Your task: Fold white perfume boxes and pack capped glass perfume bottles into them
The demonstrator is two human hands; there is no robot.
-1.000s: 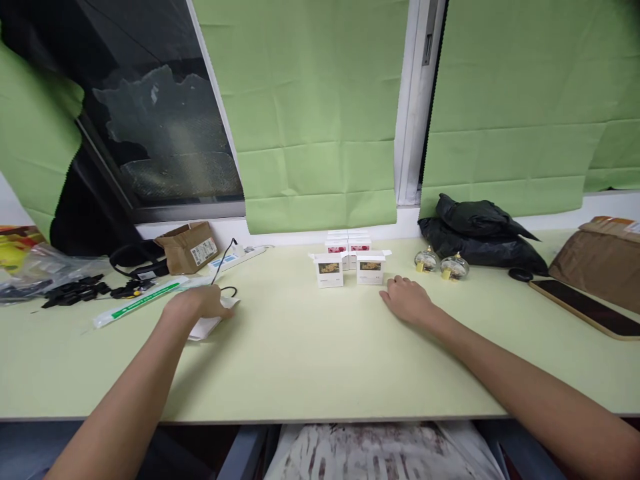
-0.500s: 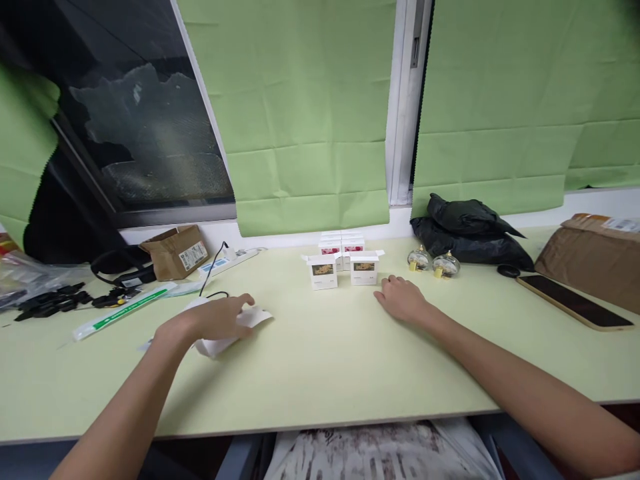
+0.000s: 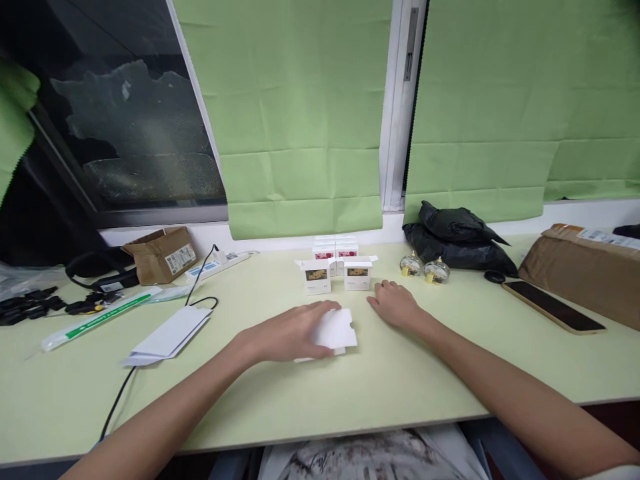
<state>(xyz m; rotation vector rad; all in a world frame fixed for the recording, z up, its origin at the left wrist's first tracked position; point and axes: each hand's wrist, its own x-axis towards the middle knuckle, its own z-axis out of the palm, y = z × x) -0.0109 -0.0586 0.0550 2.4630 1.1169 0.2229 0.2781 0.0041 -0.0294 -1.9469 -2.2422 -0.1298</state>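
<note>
White carton (image 3: 343, 327): it is in the lower middle of the frame, with a small notch at its right edge; whether it touches the table (image 3: 400, 380) I cannot tell.
Left hand (image 3: 303, 332): fingers and thumb are closed together on the carton from its left side, probably so that it stays flat and steady.
Right hand (image 3: 395, 301): it lies on the table just right of the frame's centre, fingers loosely bent, thumb apart, gripping nothing that I can see; perhaps it is only support.
Open boxes (image 3: 319, 285) (image 3: 358, 281): both stand upright at the centre, side by side, flaps spread, picture faces toward the person, perhaps for easy access from above.
Flat white card (image 3: 173, 332): it lies at middle left over a black cable (image 3: 116, 400), probably kept aside there.
Glass bottles (image 3: 411, 265) (image 3: 437, 271): they stand right of centre, near each other.
Writing: the boxes have small print under the pictures, and the green strip (image 3: 107, 316) has white letters; both are too small to read surely. No brand is legible.
</note>
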